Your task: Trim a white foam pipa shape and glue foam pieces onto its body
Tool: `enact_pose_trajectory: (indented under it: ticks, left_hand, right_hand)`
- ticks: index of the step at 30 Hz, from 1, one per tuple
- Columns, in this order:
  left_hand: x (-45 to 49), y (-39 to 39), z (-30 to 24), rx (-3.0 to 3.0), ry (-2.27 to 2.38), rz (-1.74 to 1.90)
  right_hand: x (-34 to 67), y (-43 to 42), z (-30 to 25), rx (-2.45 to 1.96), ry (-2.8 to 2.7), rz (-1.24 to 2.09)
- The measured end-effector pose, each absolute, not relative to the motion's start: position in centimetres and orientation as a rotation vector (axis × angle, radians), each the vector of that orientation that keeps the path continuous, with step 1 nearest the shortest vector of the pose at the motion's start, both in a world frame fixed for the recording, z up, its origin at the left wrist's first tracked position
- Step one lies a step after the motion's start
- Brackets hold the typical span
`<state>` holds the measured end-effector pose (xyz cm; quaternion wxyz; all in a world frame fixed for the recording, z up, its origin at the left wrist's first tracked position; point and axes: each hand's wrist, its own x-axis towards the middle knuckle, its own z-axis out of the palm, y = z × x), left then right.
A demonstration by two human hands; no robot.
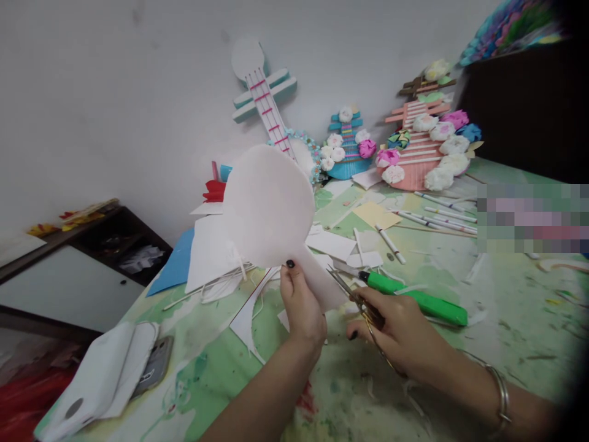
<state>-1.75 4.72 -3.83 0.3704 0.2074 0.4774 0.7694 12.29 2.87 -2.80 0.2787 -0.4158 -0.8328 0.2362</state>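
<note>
My left hand (300,304) pinches a white foam sheet (269,202) cut to a round shape with a narrower stem, held upright above the table. My right hand (399,331) grips a pair of scissors (354,298), whose blades point at the lower right edge of the foam stem. Both hands hover over the paint-stained green table (506,307). A bracelet sits on my right wrist.
A green utility knife (423,302) lies just behind my right hand. White foam offcuts (216,252) and a blue sheet (172,261) lie left. Foam guitar crafts with paper flowers (423,144) lean on the wall. A phone (154,365) rests near the left edge.
</note>
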Motion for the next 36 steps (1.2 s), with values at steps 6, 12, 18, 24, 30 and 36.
enact_pose_trajectory:
  ticks: [6,12,18,24,30,36]
  left_hand:
    - [-1.4,4.5,-4.2,0.572,1.182,1.946]
    - [-1.4,4.4,-4.3,0.556,1.193,1.945]
    - [-1.2,4.2,-4.2,0.517,1.203,1.948]
    - [-1.3,4.4,-4.4,0.500,1.185,1.941]
    - [-1.9,4.7,-3.1,0.566,1.120,1.974]
    - [-2.7,5.1,-2.0,0.656,1.007,1.842]
  right_hand:
    - [12.2,2.8,-3.4,-1.097,-2.277,0.556]
    - [12.3,3.0,-4.0,-0.964,-2.217,0.395]
    - [12.0,3.0,-4.9,-0.931,-2.171,0.262]
    - [12.0,3.2,-4.5,-0.988,-2.191,0.408]
    - [13.1,4.4,-3.4,-1.208,-2.027,0.627]
    - [13.3,5.4,-3.2,-1.222,-1.662,1.318]
